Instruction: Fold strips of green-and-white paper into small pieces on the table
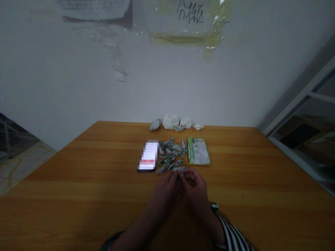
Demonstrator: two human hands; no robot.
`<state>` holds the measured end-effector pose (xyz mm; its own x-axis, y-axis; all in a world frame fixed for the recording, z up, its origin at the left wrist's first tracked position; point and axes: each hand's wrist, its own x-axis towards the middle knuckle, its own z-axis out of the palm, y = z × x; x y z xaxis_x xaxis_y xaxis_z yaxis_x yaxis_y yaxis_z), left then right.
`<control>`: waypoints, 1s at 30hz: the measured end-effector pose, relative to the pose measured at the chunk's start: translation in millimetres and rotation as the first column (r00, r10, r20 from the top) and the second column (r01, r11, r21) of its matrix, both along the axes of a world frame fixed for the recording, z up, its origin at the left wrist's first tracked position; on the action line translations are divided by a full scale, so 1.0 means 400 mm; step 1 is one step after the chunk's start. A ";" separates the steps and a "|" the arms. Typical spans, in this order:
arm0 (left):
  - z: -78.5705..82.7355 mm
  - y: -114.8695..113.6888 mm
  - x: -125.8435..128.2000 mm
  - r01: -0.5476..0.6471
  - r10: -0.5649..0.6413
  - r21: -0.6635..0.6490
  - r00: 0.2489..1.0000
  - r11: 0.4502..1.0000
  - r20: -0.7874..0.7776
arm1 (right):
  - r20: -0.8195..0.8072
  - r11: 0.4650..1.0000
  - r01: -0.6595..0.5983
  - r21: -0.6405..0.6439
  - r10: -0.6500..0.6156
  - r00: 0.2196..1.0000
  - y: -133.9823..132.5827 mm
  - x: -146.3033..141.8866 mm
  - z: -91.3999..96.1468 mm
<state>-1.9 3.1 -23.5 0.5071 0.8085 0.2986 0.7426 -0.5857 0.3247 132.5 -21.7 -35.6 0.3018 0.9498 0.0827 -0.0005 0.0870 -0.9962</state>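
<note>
My left hand [167,184] and my right hand [193,183] meet over the table, fingers pinched together. Between the fingertips is a small piece of folded printed paper [180,169], mostly covered by the fingers. Just beyond it lies a loose pile of folded paper pieces [171,153], pointed at the ends and printed in green, white and grey. To the right of the pile rests a flat green-and-white printed packet or stack of paper [199,151]. A phone [148,156] with a lit, pixelated screen lies to the left of the pile.
Along the wall at the table's back edge sit crumpled white tissues [170,122] and a crumpled green-and-white paper ball [155,124]. The wooden table [91,167] meets a white wall with taped-up sheets [180,21]. At the right stands a white-framed shelf [300,101].
</note>
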 end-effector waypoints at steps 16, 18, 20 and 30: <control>-0.013 -0.011 0.008 0.065 -0.040 -0.091 0.967 0.994 0.252 | 0.096 0.993 -0.097 0.070 0.090 0.991 0.007 0.007 -0.001; -0.003 -0.015 0.013 0.093 -0.054 -0.112 0.949 0.989 0.311 | 0.143 0.992 -0.086 0.088 0.073 0.987 0.006 0.011 -0.004; 0.012 -0.013 0.015 0.127 -0.044 -0.171 0.906 0.977 0.422 | 0.189 0.991 -0.106 0.087 0.088 0.978 0.005 0.018 -0.008; 0.019 0.032 -0.011 0.124 0.132 -0.368 0.792 0.922 0.596 | 0.336 0.940 -0.340 0.034 0.310 0.890 0.006 0.045 -0.001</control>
